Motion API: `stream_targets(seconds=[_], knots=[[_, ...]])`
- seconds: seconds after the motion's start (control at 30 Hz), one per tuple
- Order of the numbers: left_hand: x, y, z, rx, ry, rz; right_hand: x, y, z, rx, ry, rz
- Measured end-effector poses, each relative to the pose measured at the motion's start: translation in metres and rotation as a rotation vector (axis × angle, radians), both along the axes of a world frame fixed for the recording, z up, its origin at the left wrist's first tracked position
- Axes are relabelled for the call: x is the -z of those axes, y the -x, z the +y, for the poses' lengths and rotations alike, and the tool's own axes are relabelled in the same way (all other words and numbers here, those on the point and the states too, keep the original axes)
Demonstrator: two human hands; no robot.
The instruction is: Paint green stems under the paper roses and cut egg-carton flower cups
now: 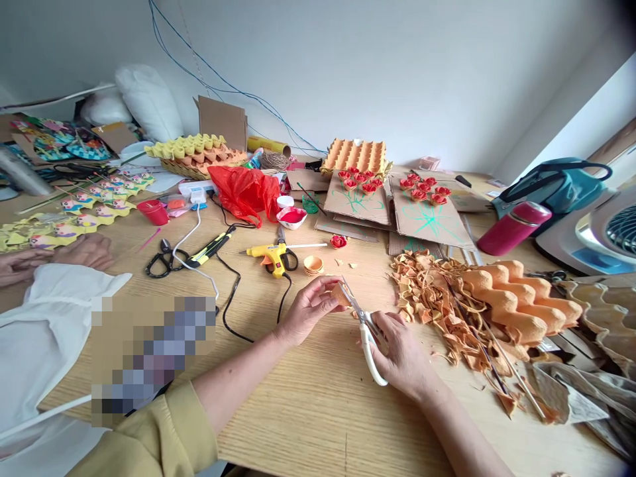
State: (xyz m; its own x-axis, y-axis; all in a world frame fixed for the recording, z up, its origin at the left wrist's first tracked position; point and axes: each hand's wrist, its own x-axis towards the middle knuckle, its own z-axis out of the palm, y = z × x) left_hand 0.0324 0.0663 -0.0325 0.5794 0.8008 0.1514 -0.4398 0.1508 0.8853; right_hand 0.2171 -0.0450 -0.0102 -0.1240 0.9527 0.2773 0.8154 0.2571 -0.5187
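Between the thumb and fingers of my left hand (309, 310) is a small orange egg-carton piece (340, 294). My right hand (401, 351) grips white-handled scissors (368, 344), their blades at the piece's right side. Just beyond my left hand sit a few trimmed orange carton cups (313, 265), and small scraps lie nearby. A red carton flower (338, 242) rests farther back. To the right, a heap of orange trimmings (437, 311) lies against an upturned orange egg tray (521, 298).
A yellow glue gun (271, 255) with a black cord lies ahead, beside black-handled scissors (163, 260). Cardboard sheets (427, 212) bear red flowers. A pink bottle (514, 228) lies at right near a fan (596, 225). At left rest another person's hands (82, 252).
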Motion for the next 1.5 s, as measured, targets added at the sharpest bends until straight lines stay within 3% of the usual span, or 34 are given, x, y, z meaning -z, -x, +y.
stream_targets(seconds=[0.37, 0.63, 1.07, 1.23, 1.5], knots=[[-0.0014, 0.0001, -0.0011, -0.021, -0.133, 0.092, -0.0012, -0.0024, -0.001, 0.021, -0.061, -0.101], [-0.0013, 0.0002, -0.0017, -0.017, -0.146, 0.095, 0.0007, -0.0035, -0.0009, 0.046, -0.044, -0.14], [0.0003, 0.0002, 0.0005, -0.045, -0.091, 0.08, 0.0004, -0.0017, -0.0044, 0.024, -0.076, -0.057], [-0.002, -0.0002, -0.0023, 0.016, -0.04, 0.054, 0.0021, -0.0019, -0.0055, 0.015, -0.075, -0.038], [-0.0047, -0.0014, -0.0032, 0.004, -0.019, 0.049, 0.0016, -0.0029, -0.0025, 0.012, -0.052, -0.094]])
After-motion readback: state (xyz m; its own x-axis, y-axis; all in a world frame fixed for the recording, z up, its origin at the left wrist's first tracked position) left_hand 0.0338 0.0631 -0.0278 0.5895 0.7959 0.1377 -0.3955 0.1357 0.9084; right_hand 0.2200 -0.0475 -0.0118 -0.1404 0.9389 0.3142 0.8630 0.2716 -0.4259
